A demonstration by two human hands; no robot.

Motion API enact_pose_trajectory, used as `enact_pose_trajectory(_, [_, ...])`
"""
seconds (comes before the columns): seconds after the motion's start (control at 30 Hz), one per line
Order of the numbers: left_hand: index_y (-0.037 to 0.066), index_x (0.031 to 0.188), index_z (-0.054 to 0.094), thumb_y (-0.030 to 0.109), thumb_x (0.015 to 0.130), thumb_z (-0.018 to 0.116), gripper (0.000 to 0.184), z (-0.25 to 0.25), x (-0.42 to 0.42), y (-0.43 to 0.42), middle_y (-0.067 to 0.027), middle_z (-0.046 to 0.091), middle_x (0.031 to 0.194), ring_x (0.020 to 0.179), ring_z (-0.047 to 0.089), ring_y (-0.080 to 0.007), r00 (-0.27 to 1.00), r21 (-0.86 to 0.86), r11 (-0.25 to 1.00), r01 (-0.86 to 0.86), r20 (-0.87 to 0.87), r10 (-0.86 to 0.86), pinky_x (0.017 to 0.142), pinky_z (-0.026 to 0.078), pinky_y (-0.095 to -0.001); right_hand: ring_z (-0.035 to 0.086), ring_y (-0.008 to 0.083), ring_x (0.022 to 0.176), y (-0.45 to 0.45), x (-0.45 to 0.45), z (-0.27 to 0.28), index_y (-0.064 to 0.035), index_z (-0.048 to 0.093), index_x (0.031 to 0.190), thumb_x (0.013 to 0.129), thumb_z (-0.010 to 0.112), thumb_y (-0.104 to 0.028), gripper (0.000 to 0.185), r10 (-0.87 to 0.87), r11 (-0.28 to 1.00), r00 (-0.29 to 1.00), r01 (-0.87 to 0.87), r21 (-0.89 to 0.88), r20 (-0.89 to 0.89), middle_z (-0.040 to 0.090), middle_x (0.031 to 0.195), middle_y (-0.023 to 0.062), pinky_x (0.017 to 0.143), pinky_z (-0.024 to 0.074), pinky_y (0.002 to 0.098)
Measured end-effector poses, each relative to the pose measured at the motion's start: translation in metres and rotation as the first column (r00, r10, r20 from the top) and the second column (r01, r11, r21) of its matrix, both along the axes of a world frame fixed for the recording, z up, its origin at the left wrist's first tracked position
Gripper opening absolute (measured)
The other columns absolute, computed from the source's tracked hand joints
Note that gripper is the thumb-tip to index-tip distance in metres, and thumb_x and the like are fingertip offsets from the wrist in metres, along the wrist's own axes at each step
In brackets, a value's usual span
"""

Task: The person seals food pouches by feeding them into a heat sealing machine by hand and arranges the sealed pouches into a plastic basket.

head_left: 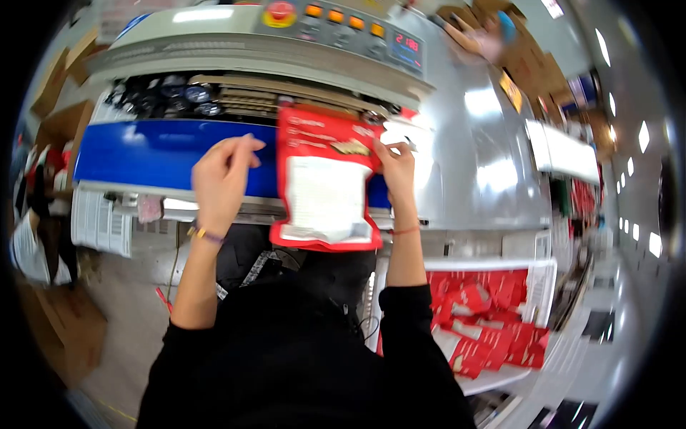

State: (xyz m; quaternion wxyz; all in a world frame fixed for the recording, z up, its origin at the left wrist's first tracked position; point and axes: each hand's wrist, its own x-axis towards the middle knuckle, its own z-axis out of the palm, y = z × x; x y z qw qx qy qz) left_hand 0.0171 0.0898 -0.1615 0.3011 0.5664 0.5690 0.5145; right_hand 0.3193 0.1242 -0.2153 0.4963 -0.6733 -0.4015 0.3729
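1. Pinching with the right hand [397, 170]: thumb and fingers pressed onto the upper right edge of a flat red plastic bag with a white front panel [325, 193], at about 3 o'clock. Probably gripped at the margin to steer the bag without creasing its printed face.
2. Hovering at 9 o'clock, apart from the bag: the left hand [219, 179], loosely curled around nothing visible. Cannot tell whether its blurred fingertips meet. Perhaps poised for straightening the other edge.
3. Held face up across a smooth blue ledge [157, 154], with its top at 12 o'clock near brown horizontal rails [246, 99] and its bottom overhanging at 6 o'clock. Seemingly aligned square to the rails; cannot tell whether tucked between them.
4. Set above at 12 o'clock: long pale grey machine housing [214, 37], with a round red stop button [279, 13] on yellow near 11, orange buttons [336, 15] in a row, and a red-lit digital display [407, 44] at 1. Likely placed for easy reach and reading.
5. Stretching between 2 and 3 o'clock: shiny metal tabletop [457, 168], streaked with reflections.
6. Heaped at 4 o'clock: similar red bags [493, 343] in a white plastic bin [543, 289], presumably stationed close for short reaches.
7. Farther out: co-worker [489, 43] in a blue cap between 1 and 2 o'clock, brown cardboard box [68, 325] at 8 on grey floor [136, 350].
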Motion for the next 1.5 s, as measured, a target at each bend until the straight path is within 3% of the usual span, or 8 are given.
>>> enact_pose_trajectory(0.2, [-0.004,0.084,0.068,0.0,0.092,0.054,0.017,0.035,0.031,-0.078,-0.0073,0.061,0.07,0.06,0.052,-0.0096,0.907,0.035,0.908,0.417,0.047,-0.418,0.056,0.039,-0.0238,0.067,0.0177,0.068,-0.052,0.004,0.016,0.0009,0.057,0.094,0.099,0.055,-0.021,0.022,0.222,0.971,0.942,-0.188,0.15,-0.254,0.07,0.084,0.0148,0.06,0.0558,0.0272])
enact_pose_trajectory(0.33, [-0.004,0.087,0.069,-0.004,0.088,0.056,0.013,0.019,0.073,-0.089,-0.0082,0.062,0.071,0.059,0.059,-0.0123,0.652,-0.035,0.651,0.758,0.014,-0.758,0.053,0.041,-0.023,0.066,0.0136,0.064,-0.192,0.08,0.003,0.0005,0.058,0.093,0.099,0.054,-0.018,0.02,-0.424,0.876,0.905,0.406,0.261,0.016,0.069,0.077,0.0099,0.057,0.054,0.0254])
enact_pose_trajectory(0.6, [-0.002,0.087,0.07,-0.002,0.088,0.057,0.012,0.02,0.126,-0.102,-0.0082,0.062,0.07,0.06,0.06,-0.0127,0.42,-0.131,0.417,0.9,0.0,-0.907,0.054,0.043,-0.0233,0.055,0.0371,0.113,-0.5,0.211,-0.006,0.0051,0.043,0.133,0.083,0.066,-0.011,0.057,-0.638,0.282,-0.251,0.804,0.524,0.728,0.051,0.128,0.0245,0.103,0.039,0.0399])
enact_pose_trajectory(0.77, [0.008,0.092,0.072,0.009,0.089,0.061,0.012,0.01,0.117,-0.105,-0.0067,0.063,0.074,0.064,0.063,-0.0208,0.369,-0.132,0.38,0.916,-0.101,-0.924,0.057,0.05,-0.0307,0.059,0.0221,0.079,-0.506,0.222,-0.012,0.0002,0.059,0.108,0.092,0.063,-0.017,0.024,-0.854,0.394,0.335,0.916,0.073,0.397,0.061,0.093,0.0131,0.064,0.0581,0.0368])
enact_pose_trajectory(0.97, [0.006,0.103,0.067,0.021,0.092,0.059,0.02,-0.015,0.116,-0.1,-0.0088,0.061,0.087,0.083,0.062,-0.0279,0.461,0.033,0.461,0.887,-0.117,-0.879,0.071,0.051,-0.0362,0.062,0.0324,0.075,-0.402,0.176,0.063,0.0016,0.068,0.092,0.081,0.073,-0.011,0.017,-0.297,0.825,0.08,0.523,0.213,0.952,0.066,0.086,0.0147,0.072,0.051,0.0394])
enact_pose_trajectory(1.23, [0.002,0.143,0.032,0.026,0.076,0.075,0.083,0.012,0.119,-0.095,-0.0199,0.034,0.143,0.137,0.031,-0.0364,0.359,0.234,0.334,0.913,-0.071,-0.931,0.109,0.031,-0.04,0.063,0.0278,0.085,-0.28,0.053,0.192,0.0027,0.065,0.105,0.09,0.061,-0.021,0.028,0.017,0.974,0.487,-0.205,0.095,0.873,0.067,0.095,0.0167,0.072,0.0502,0.0343])
enact_pose_trajectory(1.4, [0.0,0.112,0.057,0.015,0.071,0.079,0.048,0.023,0.088,-0.086,-0.0144,0.061,0.104,0.099,0.062,-0.0276,0.601,0.261,0.622,0.738,0.164,-0.782,0.082,0.049,-0.0338,0.059,0.0466,0.106,-0.216,-0.019,0.187,0.0101,0.062,0.113,0.09,0.064,-0.034,0.05,0.3,0.929,0.641,-0.364,-0.064,0.706,0.059,0.115,0.0331,0.09,0.0469,0.0473])
enact_pose_trajectory(1.5, [0.002,0.106,0.062,0.018,0.076,0.078,0.038,0.01,0.067,-0.081,-0.0109,0.066,0.093,0.085,0.065,-0.0222,0.657,0.139,0.722,0.678,0.325,-0.68,0.075,0.05,-0.0297,0.059,0.0183,0.085,-0.185,-0.029,0.163,-0.0012,0.06,0.116,0.084,0.062,0.007,0.033,0.045,0.77,0.665,-0.499,0.398,0.746,0.057,0.115,0.0138,0.069,0.0508,0.0246])
